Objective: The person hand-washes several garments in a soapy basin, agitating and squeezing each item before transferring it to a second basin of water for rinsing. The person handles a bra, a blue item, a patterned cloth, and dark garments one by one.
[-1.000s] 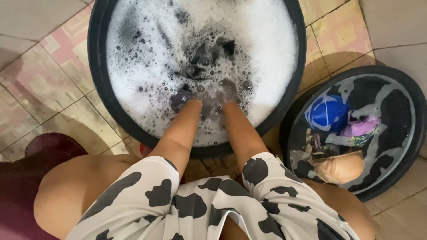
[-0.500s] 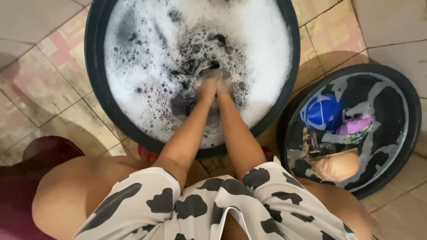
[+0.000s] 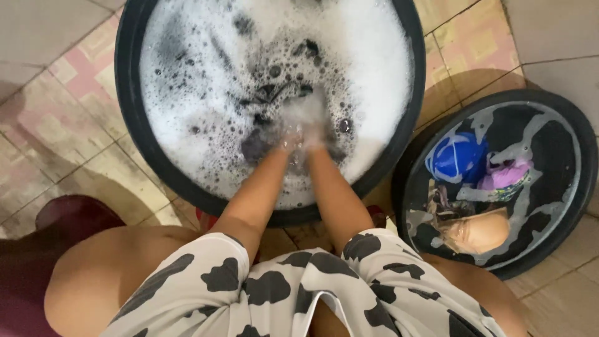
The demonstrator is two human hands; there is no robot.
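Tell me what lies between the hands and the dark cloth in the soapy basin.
Nothing solid shows. The left hand and right hand are sunk in the suds right at the dark cloth. Foam blurs the fingers, so whether they actually hold it cannot be told.

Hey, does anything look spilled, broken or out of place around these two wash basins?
Nothing stands out. The foam stays inside the large black basin, where the left hand and right hand are sunk in suds. The smaller basin sits upright beside it on the tiled floor, holding clothes in water.
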